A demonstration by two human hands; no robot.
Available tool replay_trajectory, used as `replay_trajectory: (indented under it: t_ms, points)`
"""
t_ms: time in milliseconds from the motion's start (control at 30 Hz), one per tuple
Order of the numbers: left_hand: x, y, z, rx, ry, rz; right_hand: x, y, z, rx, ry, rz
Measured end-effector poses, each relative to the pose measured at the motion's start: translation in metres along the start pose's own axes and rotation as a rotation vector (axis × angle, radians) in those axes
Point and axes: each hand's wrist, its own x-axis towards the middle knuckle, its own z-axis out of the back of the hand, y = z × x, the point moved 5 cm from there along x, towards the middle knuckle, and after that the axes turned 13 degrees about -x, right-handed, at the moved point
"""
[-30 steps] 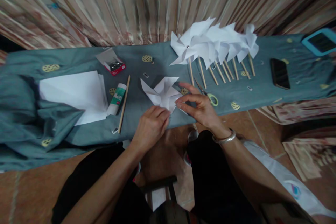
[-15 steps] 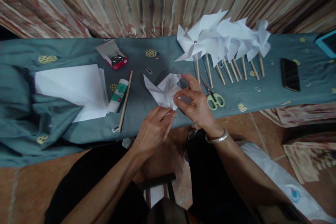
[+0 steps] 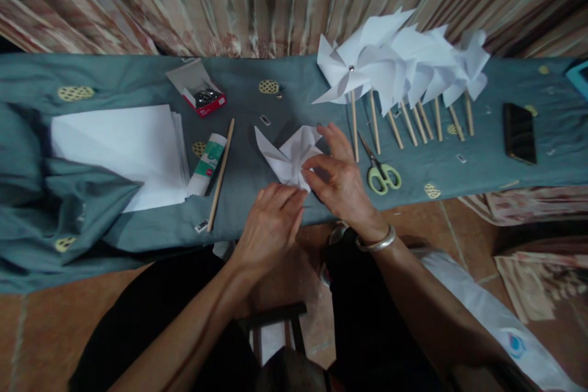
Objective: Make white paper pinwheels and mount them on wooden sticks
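Note:
A white paper pinwheel [image 3: 289, 156], its blades partly folded in toward the centre, is held between both hands over the front part of the cloth-covered table. My left hand [image 3: 273, 214] is closed on its near edge, fingers pressed together. My right hand [image 3: 340, 180], with a silver bangle at the wrist, pinches the paper near the middle with thumb and forefinger; its other fingers reach around the right blade. A loose wooden stick [image 3: 221, 174] and a glue stick [image 3: 207, 165] lie left of the pinwheel. Green-handled scissors [image 3: 380, 173] rest right of my right hand.
Several finished pinwheels [image 3: 356, 67] on sticks lie overlapping at the back right. A small open box of metal pins [image 3: 204, 101] stands at the back. A stack of white paper [image 3: 114, 147] lies left, partly under bunched cloth. A phone [image 3: 519, 133] is at the right.
The view has shifted slightly. My hands keep hold of the paper pinwheel in nearly the same pose, with my right thumb and forefinger still at its middle.

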Motion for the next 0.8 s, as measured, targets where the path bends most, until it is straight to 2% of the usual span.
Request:
replay_trajectory:
  t_ms: [800]
  points:
    - [0.0007,0.0033,0.0002,0.043,-0.021,0.010,0.0014,-0.0017,-0.0075,0.028,0.029,-0.004]
